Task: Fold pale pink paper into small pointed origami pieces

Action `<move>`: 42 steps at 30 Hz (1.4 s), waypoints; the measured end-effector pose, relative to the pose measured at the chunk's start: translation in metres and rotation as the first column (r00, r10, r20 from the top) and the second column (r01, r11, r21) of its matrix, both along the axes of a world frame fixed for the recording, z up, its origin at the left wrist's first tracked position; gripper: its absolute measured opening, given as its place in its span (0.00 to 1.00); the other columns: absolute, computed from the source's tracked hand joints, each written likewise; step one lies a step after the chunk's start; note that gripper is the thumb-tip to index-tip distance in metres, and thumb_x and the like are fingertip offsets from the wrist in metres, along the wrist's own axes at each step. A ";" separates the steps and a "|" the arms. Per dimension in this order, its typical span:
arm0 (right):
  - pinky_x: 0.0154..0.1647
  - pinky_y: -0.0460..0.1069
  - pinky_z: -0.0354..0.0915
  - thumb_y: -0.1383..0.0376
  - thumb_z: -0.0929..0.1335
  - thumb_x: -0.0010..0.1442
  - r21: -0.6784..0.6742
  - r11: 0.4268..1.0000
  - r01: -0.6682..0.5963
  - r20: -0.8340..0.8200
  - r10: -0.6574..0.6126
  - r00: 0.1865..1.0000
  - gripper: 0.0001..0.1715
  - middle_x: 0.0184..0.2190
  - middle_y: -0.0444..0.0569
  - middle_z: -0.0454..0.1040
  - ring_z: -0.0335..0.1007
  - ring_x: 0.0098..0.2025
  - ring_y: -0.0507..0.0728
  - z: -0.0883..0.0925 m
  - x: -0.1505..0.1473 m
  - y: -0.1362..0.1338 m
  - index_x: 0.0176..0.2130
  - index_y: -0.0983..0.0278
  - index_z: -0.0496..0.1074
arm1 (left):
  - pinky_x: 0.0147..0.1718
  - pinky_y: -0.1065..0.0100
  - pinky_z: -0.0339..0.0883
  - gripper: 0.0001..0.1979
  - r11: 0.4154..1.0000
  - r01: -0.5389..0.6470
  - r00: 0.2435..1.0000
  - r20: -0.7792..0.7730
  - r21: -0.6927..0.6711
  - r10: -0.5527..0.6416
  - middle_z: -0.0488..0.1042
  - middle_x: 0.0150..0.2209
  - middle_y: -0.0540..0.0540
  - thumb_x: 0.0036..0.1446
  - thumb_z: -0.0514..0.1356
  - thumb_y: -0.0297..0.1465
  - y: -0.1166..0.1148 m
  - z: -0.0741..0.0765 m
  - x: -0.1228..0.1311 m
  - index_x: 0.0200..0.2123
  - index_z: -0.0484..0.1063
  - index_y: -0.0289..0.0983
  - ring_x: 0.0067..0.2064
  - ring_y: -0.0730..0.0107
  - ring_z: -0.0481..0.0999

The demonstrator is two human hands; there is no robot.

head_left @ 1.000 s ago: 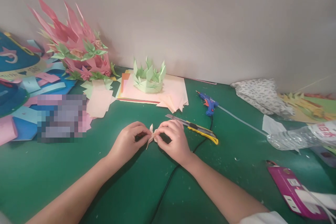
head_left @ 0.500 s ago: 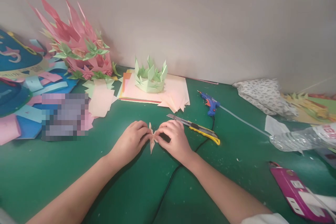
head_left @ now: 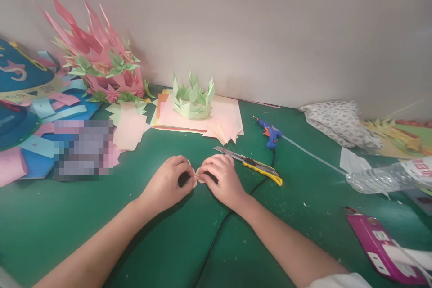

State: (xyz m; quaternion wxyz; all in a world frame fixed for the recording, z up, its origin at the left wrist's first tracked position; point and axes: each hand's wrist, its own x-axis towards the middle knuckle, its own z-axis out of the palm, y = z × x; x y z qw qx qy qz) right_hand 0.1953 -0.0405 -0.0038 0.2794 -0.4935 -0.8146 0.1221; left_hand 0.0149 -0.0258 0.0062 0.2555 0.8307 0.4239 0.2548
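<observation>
My left hand (head_left: 167, 183) and my right hand (head_left: 221, 179) meet over the green table (head_left: 67, 225), both pinching a small folded piece of pale pink paper (head_left: 196, 175) between their fingertips. Only a sliver of the paper shows between the fingers. A yellow utility knife (head_left: 253, 166) with its blade out lies just right of my right hand. Behind the hands, a pale green folded paper crown (head_left: 192, 98) stands on a stack of pink and orange paper sheets (head_left: 222, 119).
A blue glue gun (head_left: 270, 132) lies beyond the knife, its black cord (head_left: 216, 238) running toward me. A pink and green paper flower piece (head_left: 97, 60) and paper scraps fill the left. A plastic bottle (head_left: 388, 177), a patterned cloth (head_left: 337, 121) and a magenta power strip (head_left: 378, 243) sit at right.
The paper piece stuck out between my hands before; now my fingertips have closed in on it and most of it is hidden. My hands stay in the same spot.
</observation>
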 end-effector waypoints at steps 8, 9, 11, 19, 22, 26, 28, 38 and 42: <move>0.47 0.54 0.52 0.68 0.67 0.54 0.012 1.000 -0.004 0.002 0.004 1.000 0.02 0.33 0.43 0.72 0.63 0.41 0.55 -0.001 -0.001 -0.002 0.29 0.60 0.69 | 0.35 0.64 0.63 0.05 0.998 0.035 0.999 -0.039 0.049 -0.033 0.69 0.31 0.46 0.52 0.53 0.26 -0.002 0.004 0.002 0.29 0.68 0.38 0.35 0.65 0.67; 0.47 0.54 0.52 0.67 0.67 0.53 0.012 1.000 -0.002 0.001 0.002 1.000 0.02 0.32 0.43 0.72 0.63 0.41 0.55 -0.001 -0.001 -0.002 0.29 0.60 0.69 | 0.35 0.64 0.63 0.05 0.998 0.039 0.999 -0.038 0.049 -0.037 0.69 0.31 0.46 0.52 0.53 0.26 -0.002 0.004 0.002 0.29 0.68 0.38 0.35 0.66 0.67; 0.47 0.54 0.51 0.67 0.68 0.53 0.008 1.000 -0.001 -0.005 0.001 1.000 0.02 0.32 0.43 0.72 0.63 0.41 0.55 -0.001 -0.001 -0.001 0.29 0.60 0.69 | 0.35 0.65 0.63 0.05 0.998 0.040 0.999 -0.028 0.042 -0.039 0.69 0.31 0.46 0.52 0.53 0.26 -0.002 0.003 0.002 0.29 0.68 0.38 0.35 0.66 0.67; 0.47 0.54 0.50 0.66 0.67 0.54 -0.030 0.999 -0.033 -0.016 0.032 0.999 0.03 0.30 0.42 0.72 0.62 0.40 0.55 0.001 -0.003 -0.001 0.28 0.61 0.68 | 0.35 0.64 0.63 0.06 0.999 -0.001 0.998 -0.060 0.046 0.003 0.68 0.30 0.47 0.52 0.53 0.26 -0.004 0.002 0.002 0.26 0.68 0.37 0.34 0.66 0.66; 0.47 0.54 0.50 0.66 0.68 0.54 -0.044 0.997 -0.059 0.000 0.059 0.998 0.03 0.31 0.41 0.72 0.62 0.40 0.54 0.002 -0.004 -0.001 0.29 0.61 0.68 | 0.37 0.62 0.63 0.06 0.997 -0.002 0.998 -0.060 0.083 0.007 0.66 0.33 0.45 0.52 0.53 0.26 -0.005 0.003 0.002 0.25 0.68 0.37 0.36 0.64 0.66; 0.47 0.54 0.50 0.67 0.67 0.56 -0.053 0.996 -0.077 0.006 0.077 0.997 0.03 0.31 0.42 0.72 0.62 0.40 0.54 0.002 -0.004 -0.001 0.29 0.61 0.68 | 0.41 0.61 0.62 0.04 0.995 0.028 0.998 -0.061 0.092 -0.023 0.67 0.36 0.45 0.51 0.53 0.25 -0.005 0.006 0.001 0.26 0.66 0.37 0.39 0.63 0.67; 0.47 0.54 0.50 0.67 0.66 0.57 -0.054 0.996 -0.069 0.003 0.069 0.998 0.03 0.32 0.42 0.72 0.62 0.41 0.54 0.001 -0.003 -0.001 0.30 0.61 0.68 | 0.42 0.60 0.61 0.03 0.995 0.043 0.996 -0.080 0.091 -0.036 0.68 0.36 0.45 0.50 0.53 0.26 -0.005 0.009 0.001 0.29 0.66 0.38 0.40 0.63 0.66; 0.46 0.54 0.49 0.64 0.65 0.59 -0.049 0.998 -0.051 -0.009 0.050 0.999 0.07 0.31 0.44 0.73 0.62 0.40 0.55 0.001 -0.003 -0.001 0.29 0.62 0.69 | 0.44 0.60 0.58 0.05 0.978 0.040 0.974 -0.226 0.206 0.008 0.67 0.40 0.45 0.54 0.52 0.28 -0.005 0.009 -0.002 0.33 0.67 0.38 0.44 0.63 0.65; 0.47 0.53 0.49 0.64 0.66 0.58 -0.053 0.998 -0.039 -0.034 0.037 0.999 0.05 0.30 0.43 0.73 0.62 0.40 0.55 0.001 -0.003 -0.001 0.30 0.62 0.68 | 0.45 0.60 0.58 0.05 0.972 0.022 0.972 -0.231 0.232 0.033 0.67 0.40 0.46 0.55 0.52 0.29 -0.005 0.009 -0.002 0.32 0.68 0.38 0.44 0.63 0.65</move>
